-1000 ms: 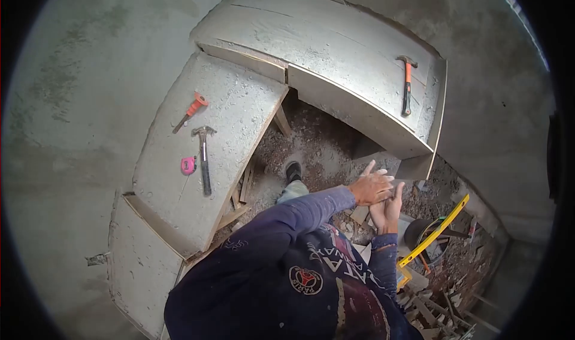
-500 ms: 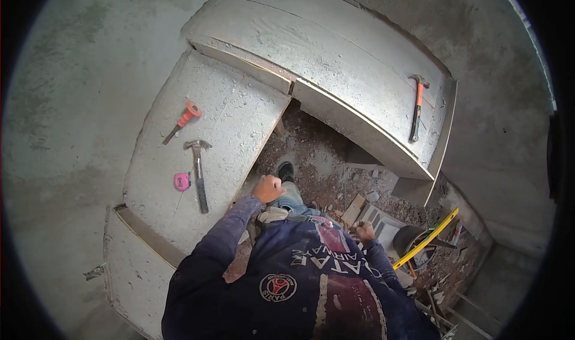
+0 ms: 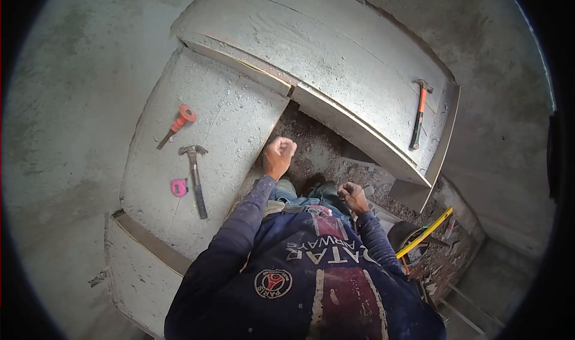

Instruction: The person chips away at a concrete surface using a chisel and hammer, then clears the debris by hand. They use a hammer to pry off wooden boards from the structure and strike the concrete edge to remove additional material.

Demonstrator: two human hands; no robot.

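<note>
My left hand (image 3: 279,158) is raised over the gap beside the lower slab, its fingers curled; whether anything is in them is hidden. My right hand (image 3: 353,197) hangs in front of my body with bent fingers, touching no tool. On the dusty lower slab (image 3: 233,130) lie a chisel with an orange guard (image 3: 179,124), a claw hammer with a dark grip (image 3: 196,181) and a pink tape measure (image 3: 179,188). An orange-handled hammer (image 3: 420,113) rests on the upper slab (image 3: 359,70) at the right.
Rubble covers the floor (image 3: 311,142) between the slabs. A yellow level (image 3: 424,232) leans across a dark bucket (image 3: 402,235) at the lower right. Raised board edges (image 3: 365,133) border the upper slab. Concrete walls stand around.
Both hands have risen and moved forward, the left one also a little to the right. The view has shifted slightly. The tools lie where they were.
</note>
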